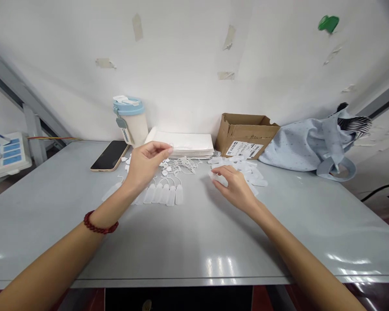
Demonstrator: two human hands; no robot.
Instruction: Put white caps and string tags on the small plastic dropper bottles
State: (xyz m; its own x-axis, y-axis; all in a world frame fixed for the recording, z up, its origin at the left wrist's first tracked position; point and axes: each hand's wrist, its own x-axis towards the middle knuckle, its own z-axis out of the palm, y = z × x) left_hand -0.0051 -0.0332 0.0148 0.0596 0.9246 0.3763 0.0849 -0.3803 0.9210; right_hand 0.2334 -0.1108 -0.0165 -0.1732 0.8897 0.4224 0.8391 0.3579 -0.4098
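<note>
Left hand [145,162] raised, fingertips pinched on small white piece [170,148], probably for a clear look; right hand [235,185] loosely open, touching clear plastic pile [251,172]; tag row [164,194] lined up between, within reach.

head view | worn on head | faces forward-down over table [194,242] | near, left hand [147,162] and right hand [234,186] mid-frame

You face a white wall [188,52] dotted with tape scraps [137,26] and one green piece [328,23]. Your grey table [194,242] shows glare near its front edge. Grey beams [6,82] slant at both sides.
</note>
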